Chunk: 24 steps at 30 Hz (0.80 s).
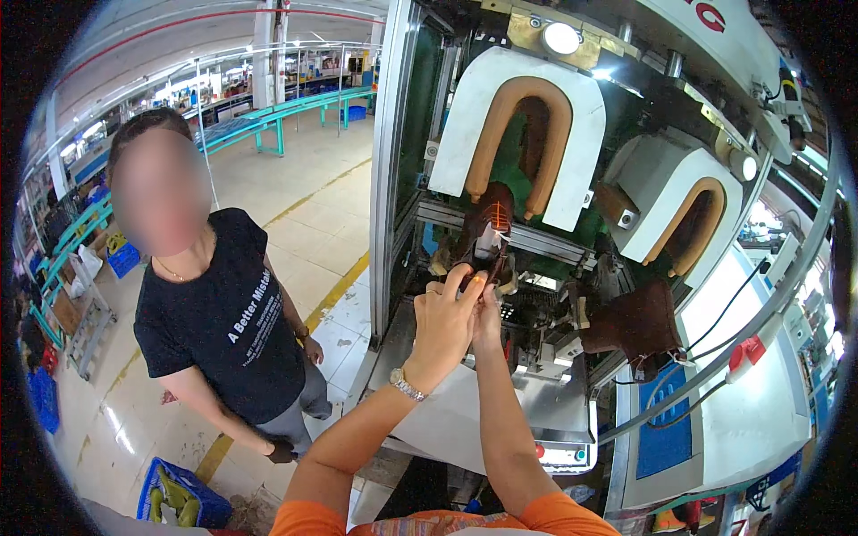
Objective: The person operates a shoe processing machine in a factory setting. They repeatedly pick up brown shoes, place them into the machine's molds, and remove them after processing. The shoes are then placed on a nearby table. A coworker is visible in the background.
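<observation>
Brown leather just beyond the fingers (pixel 454 282) in the head view: one upper (pixel 480 219) upright on the nearer station, streaked with orange light lines. Left hand (pixel 436 329) and right hand (pixel 487 320) drawn together at the near end of that upper, with bent fingertips bunched and hardly any gap between. Cannot tell whether pinching the edge or merely touching, for overlapping knuckles.

By the look of it, partway along: upper already on the station, yet below and clear of the white left mould (pixel 581 134), so apparently not yet enclosed; hand adjustment seemingly unfinished. Right of the fingers, a second upper (pixel 633 320), untouched by either hand, below the right mould (pixel 663 165).

Ahead of and above the fingers, tight room under the mould's two padded legs. To the left, a hard edge at the metal post (pixel 391 170); to the right, crowded metal fittings (pixel 559 348). Toward the body, over the metal surface (pixel 545 413), most freedom for withdrawing. Past the post, open floor (pixel 326 210) with a co-worker (pixel 228 313) standing well apart.
</observation>
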Motion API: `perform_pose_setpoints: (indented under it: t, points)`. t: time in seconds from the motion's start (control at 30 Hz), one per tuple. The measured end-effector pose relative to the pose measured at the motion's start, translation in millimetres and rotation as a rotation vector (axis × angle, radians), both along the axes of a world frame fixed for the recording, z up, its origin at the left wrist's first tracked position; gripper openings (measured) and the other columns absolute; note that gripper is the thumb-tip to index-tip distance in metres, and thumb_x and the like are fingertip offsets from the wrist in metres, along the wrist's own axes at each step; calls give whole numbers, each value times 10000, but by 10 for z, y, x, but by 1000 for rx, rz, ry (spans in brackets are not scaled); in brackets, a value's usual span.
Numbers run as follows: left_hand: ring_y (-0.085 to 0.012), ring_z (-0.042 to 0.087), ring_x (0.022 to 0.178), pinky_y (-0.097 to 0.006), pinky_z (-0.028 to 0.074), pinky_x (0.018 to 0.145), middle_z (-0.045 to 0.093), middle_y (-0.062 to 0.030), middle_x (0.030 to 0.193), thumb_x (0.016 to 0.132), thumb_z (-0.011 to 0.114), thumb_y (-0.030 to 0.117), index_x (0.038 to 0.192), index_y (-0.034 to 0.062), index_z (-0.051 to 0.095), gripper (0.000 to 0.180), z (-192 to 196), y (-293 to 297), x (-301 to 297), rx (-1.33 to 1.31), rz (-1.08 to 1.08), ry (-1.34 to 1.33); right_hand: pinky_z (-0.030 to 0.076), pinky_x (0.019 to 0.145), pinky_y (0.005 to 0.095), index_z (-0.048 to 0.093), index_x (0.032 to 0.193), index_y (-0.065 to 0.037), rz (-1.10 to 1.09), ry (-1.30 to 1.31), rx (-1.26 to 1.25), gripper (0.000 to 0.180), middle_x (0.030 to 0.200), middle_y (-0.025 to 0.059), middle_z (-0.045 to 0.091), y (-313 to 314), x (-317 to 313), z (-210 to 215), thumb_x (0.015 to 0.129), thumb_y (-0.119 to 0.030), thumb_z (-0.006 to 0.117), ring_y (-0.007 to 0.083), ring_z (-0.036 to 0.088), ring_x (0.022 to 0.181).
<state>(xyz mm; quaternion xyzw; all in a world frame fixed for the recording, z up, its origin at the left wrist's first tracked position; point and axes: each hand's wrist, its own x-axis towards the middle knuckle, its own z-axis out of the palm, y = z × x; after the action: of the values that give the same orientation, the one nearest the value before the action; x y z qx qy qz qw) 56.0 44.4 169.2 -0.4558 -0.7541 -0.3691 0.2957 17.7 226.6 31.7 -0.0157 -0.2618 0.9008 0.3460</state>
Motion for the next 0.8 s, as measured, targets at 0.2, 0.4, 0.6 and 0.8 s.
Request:
perform_pose_setpoints:
  t: [0.2, 0.4, 0.6, 0.8]
  points:
    - [-239, 483, 819, -374, 371, 690, 413, -66, 1181, 655, 591, 0, 1148, 124, 490, 519, -43, -8, 26, -9, -32, -26, 505, 677, 243, 521, 1051, -68, 20, -13, 28, 206, 972, 38, 601, 92, 5, -192, 895, -199, 493, 118, 587, 809]
    - [-245, 483, 826, -374, 370, 693, 417, -71, 1174, 657, 583, -2, 1158, 113, 487, 523, -53, -10, -17, 14, -12, 14, 500, 735, 261, 522, 1082, -51, 26, 6, 44, 264, 999, 54, 596, -18, -29, -116, 895, -234, 497, 139, 584, 846]
    - [-249, 488, 833, -383, 376, 691, 421, -86, 1154, 689, 577, 55, 1142, 85, 487, 463, -47, 52, -20, 31, -46, 7, 464, 837, 312, 499, 1090, -67, 269, 108, 5, 246, 994, 65, 591, -2, 38, -152, 939, -210, 368, 157, 563, 939]
    - [-269, 526, 932, -359, 415, 789, 459, -141, 1160, 728, 560, 35, 1118, 55, 514, 394, -52, -28, 45, 215, -303, -47, 444, 740, 288, 458, 1137, -71, 71, -36, 160, 256, 1009, 47, 569, -101, 375, -117, 903, -173, 437, 140, 547, 921]
